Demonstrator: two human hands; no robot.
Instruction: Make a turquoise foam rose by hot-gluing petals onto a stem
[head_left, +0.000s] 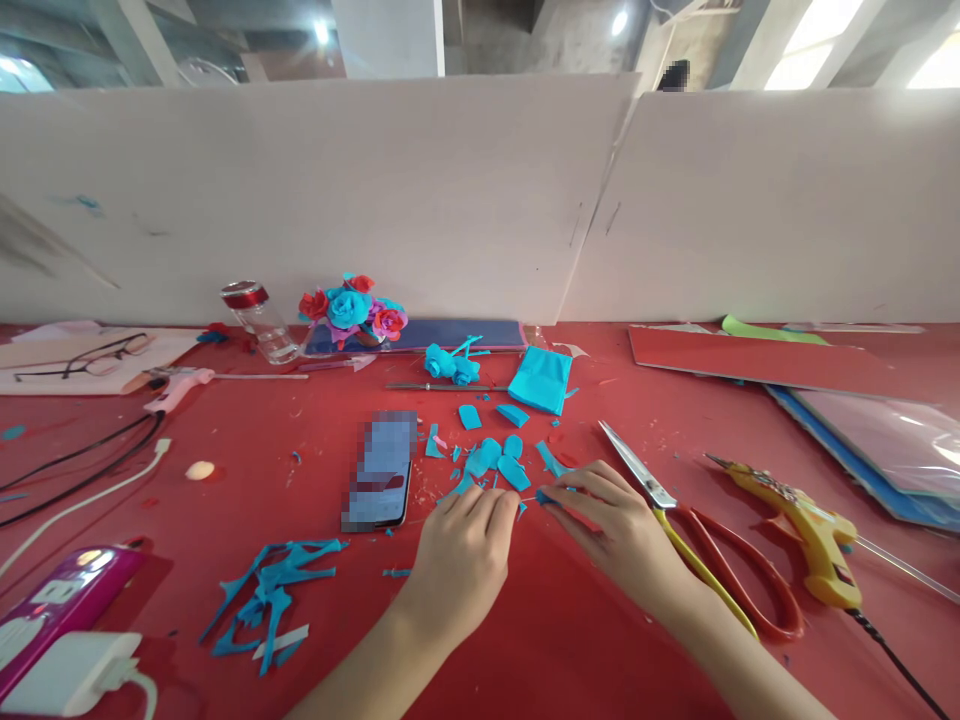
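Right grip point(611, 520) pinches a blue scrap point(546, 497), apparently; no writing legible.

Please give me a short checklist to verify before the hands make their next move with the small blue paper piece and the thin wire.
1. Left hand pinches the thin wire: ok, fingertips closed on it.
2. Right hand holds the small blue paper piece: ok.
3. Piece actually touching the wire: cannot tell, too small.
4. Spare cut blue paper petals near the hands: ok.
5. Red-handled scissors closed and beside the right hand: ok.
6. Yellow glue gun within reach; whether hot: cannot tell.
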